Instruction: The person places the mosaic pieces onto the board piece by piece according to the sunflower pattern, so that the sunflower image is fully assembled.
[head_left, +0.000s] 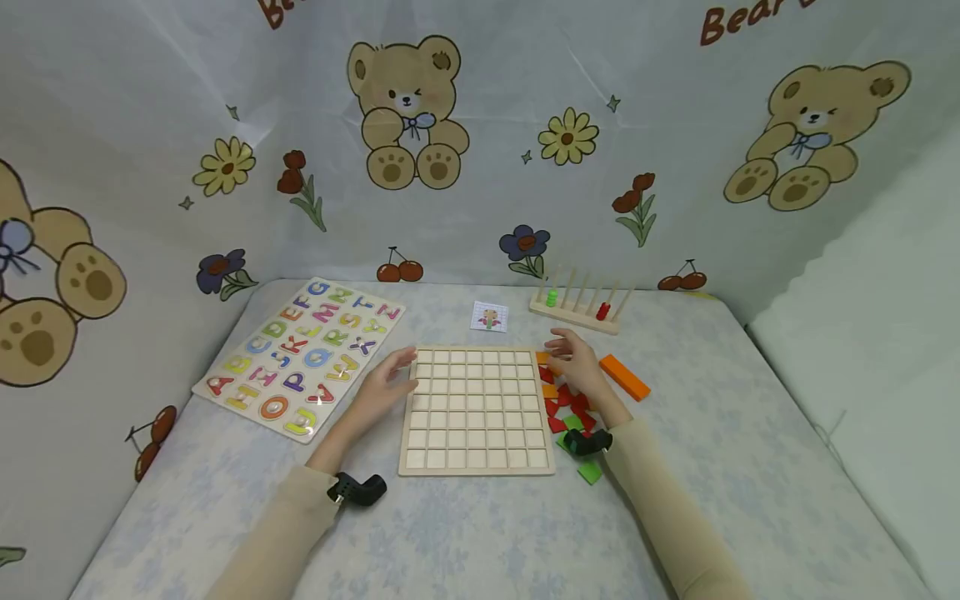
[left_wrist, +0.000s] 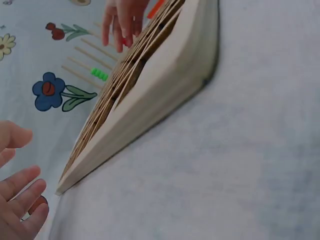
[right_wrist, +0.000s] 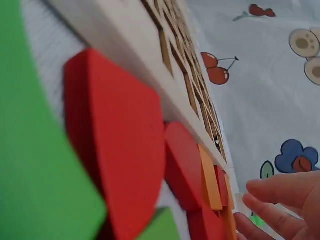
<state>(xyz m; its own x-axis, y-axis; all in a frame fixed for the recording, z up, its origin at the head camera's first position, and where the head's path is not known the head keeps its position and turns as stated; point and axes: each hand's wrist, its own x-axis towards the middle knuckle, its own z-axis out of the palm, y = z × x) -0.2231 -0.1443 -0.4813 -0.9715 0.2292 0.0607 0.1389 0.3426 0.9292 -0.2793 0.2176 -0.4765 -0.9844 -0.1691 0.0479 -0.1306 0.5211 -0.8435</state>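
Note:
A wooden grid board (head_left: 478, 457) of square compartments lies flat on the table between the two hands. My left hand (head_left: 382, 387) is at the board's left edge, its fingers spread and loosely bent, holding nothing. Over the pile at the board's right side is my right hand (head_left: 579, 364), with fingers loosely extended and nothing gripped. Beneath and around it lie red pieces (right_wrist: 127, 140), orange pieces (head_left: 550, 391) and green pieces (head_left: 590, 472), some partly hidden by the hand and wrist. In the right wrist view, the fingers (right_wrist: 280, 192) reach past the far end of the pile.
An alphabet puzzle board (head_left: 303, 358) lies at left. Behind the grid is a small picture card (head_left: 489, 317). A peg rack (head_left: 573, 315) with green and red beads stands at the back right. An orange block (head_left: 624, 377) lies right of the right hand.

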